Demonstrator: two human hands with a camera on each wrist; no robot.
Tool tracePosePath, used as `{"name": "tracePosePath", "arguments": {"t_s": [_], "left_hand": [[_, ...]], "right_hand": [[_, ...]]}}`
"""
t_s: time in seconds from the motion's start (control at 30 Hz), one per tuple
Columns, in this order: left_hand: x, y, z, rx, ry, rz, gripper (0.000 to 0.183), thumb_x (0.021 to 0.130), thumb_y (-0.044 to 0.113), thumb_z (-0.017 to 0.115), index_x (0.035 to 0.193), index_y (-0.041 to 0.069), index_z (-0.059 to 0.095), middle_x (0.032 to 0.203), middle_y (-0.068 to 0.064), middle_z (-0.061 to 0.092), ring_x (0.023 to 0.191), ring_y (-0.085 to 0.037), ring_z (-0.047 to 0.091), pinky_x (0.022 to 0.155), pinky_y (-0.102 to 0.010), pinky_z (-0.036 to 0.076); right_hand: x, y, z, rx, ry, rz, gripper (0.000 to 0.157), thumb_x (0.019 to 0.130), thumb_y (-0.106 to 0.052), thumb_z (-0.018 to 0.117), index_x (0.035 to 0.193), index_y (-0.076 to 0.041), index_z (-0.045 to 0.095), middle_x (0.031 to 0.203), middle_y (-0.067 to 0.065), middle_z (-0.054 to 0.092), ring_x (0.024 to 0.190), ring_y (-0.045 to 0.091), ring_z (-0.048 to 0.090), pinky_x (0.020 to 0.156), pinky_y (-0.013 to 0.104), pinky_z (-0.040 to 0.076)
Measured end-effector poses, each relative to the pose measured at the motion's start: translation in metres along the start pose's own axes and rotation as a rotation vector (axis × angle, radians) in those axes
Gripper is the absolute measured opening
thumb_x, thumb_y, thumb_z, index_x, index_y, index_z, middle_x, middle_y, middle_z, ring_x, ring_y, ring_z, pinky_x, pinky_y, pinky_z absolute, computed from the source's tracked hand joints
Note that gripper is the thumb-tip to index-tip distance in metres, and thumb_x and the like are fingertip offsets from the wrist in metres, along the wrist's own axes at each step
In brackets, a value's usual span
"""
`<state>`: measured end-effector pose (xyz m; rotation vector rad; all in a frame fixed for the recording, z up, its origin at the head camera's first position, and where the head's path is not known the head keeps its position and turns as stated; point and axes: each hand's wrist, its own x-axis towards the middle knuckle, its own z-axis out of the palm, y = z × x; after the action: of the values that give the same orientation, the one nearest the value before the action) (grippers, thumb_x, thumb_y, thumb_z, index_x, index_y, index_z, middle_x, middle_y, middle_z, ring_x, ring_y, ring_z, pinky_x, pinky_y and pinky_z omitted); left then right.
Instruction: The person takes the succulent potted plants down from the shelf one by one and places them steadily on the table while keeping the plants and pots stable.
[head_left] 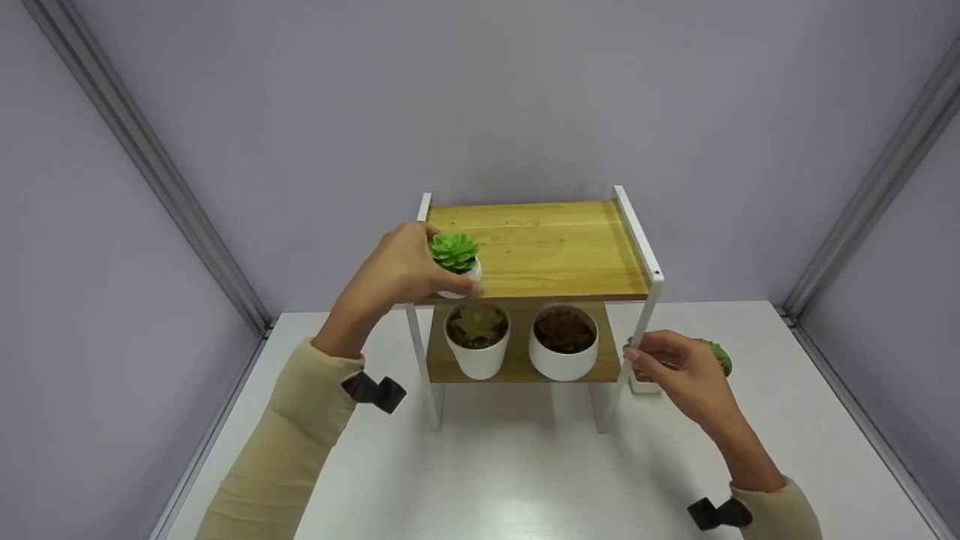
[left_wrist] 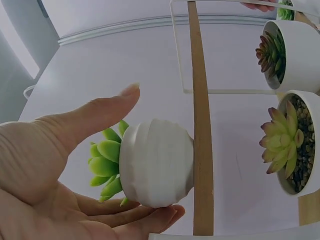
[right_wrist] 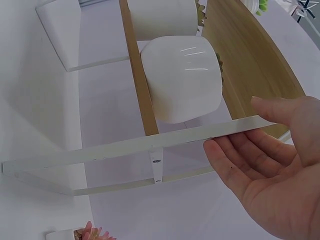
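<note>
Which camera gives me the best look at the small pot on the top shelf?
The left wrist view: the small pot shows from the side, its ribbed wall mostly uncovered. The head view looks down on it, the left hand hiding part; the right wrist view catches only a bit, at the top edge.

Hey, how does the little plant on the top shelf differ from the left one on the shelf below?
The top plant is bright green; the lower-left plant is yellowish with reddish tips. The top pot is ribbed and smaller; the lower-left pot is smooth and larger. Both are leafy rosettes in white pots.
</note>
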<state>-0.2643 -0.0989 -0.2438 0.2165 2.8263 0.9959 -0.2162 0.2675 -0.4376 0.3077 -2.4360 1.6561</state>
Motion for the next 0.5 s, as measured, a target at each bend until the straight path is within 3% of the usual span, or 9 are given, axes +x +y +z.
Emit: {"name": "tracePosePath", "arguments": {"t_s": [0.2, 0.5], "left_hand": [[0.0028, 0.0028, -0.0005, 0.047, -0.009, -0.011, 0.069, 0.072, 0.036, 0.098, 0.118, 0.004, 0.057, 0.104, -0.006, 0.057, 0.091, -0.019, 0.053, 0.074, -0.031, 0.047], [0.004, 0.0055, 0.0006, 0.152, -0.018, 0.007, 0.056, 0.071, 0.038, 0.099, 0.087, 0.011, 0.052, 0.082, 0.0, 0.046, 0.073, -0.015, 0.044, 0.06, -0.028, 0.039]], "right_hand": [[0.0, -0.0001, 0.0009, -0.004, 0.001, 0.006, 0.028, 0.1, -0.02, 0.074, 0.119, 0.0, 0.073, 0.112, 0.022, 0.077, 0.09, 0.006, 0.076, 0.081, 0.03, 0.066], [-0.0026, 0.0014, 0.004, -0.026, 0.005, -0.005, 0.026, 0.1, -0.02, 0.074, 0.119, -0.002, 0.074, 0.112, 0.02, 0.077, 0.091, 0.005, 0.075, 0.082, 0.032, 0.066]]}}
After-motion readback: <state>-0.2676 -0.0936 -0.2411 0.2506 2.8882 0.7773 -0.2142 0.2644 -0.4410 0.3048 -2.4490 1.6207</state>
